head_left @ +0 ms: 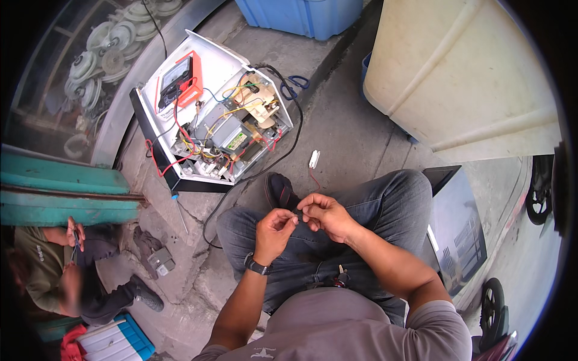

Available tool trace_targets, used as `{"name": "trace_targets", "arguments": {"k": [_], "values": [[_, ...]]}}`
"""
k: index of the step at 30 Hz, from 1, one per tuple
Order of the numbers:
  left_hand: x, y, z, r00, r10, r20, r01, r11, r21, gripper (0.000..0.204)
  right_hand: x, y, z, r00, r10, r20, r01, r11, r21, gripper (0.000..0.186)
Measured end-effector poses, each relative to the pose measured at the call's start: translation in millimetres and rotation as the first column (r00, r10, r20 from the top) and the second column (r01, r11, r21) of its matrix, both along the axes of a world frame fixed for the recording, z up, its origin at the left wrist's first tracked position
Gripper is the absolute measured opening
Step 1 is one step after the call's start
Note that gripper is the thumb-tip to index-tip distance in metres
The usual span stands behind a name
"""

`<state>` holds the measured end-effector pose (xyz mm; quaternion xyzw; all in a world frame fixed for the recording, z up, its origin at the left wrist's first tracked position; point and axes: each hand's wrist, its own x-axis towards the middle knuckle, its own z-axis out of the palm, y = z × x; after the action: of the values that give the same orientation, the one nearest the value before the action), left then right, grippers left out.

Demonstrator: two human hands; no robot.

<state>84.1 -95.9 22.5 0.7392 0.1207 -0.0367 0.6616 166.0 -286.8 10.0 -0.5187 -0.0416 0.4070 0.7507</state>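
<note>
Around the seated person there are many things. In front, a little to the left, stands one microwave oven [224, 133] with its inside parts and wires bare, and one red meter [191, 91] leans in it. One black cable [293, 144] curves over the ground from the oven toward the left knee, and one dark shoe [280, 191] lies between the hands and the oven. One pair of blue-handled scissors [289, 90] is just beside the oven's far right corner; one screwdriver [181, 214] lies near its front. Farther away are one blue bin [295, 19] and one big cream container [457, 66]. To the right, one metal panel [460, 237] is beside the knee. At left sits one other person [45, 268].

One white piece [314, 159] lies on the ground, and its red wire [314, 179] runs toward the right hand [328, 218]. This hand and the left hand [275, 233] are close together, the fingers narrow, pinching a small dark thing [297, 213] between them; its kind I cannot tell.
</note>
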Motion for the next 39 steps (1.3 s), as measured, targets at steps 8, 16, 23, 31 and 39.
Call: {"name": "trace_targets", "arguments": {"k": [8,16,23,31,39], "values": [[0,-7,-3,0.997,0.068,0.031,-0.065,0.993,-0.103,0.007,-4,6,14,0.960,-0.036,0.278,0.032,0.999,0.018,0.030],[1,3,-3,0.999,-0.014,-0.029,0.016,0.998,0.060,0.007,0,2,9,0.885,0.123,0.449,0.005,0.962,-0.273,0.023],[-1,-6,-7,0.998,0.063,0.007,-0.062,0.994,-0.086,0.010,-3,5,19,0.980,-0.104,-0.169,0.125,0.985,0.121,0.022],[2,-2,-11,0.999,0.046,0.012,-0.047,0.998,0.046,0.008,-2,4,4,0.416,0.128,0.900,0.236,0.941,-0.243,0.026],[1,-11,-6,0.997,0.069,-0.022,-0.070,0.993,-0.094,0.008,4,-4,-2,0.907,0.006,-0.421,0.088,0.975,0.205,0.020]]}}
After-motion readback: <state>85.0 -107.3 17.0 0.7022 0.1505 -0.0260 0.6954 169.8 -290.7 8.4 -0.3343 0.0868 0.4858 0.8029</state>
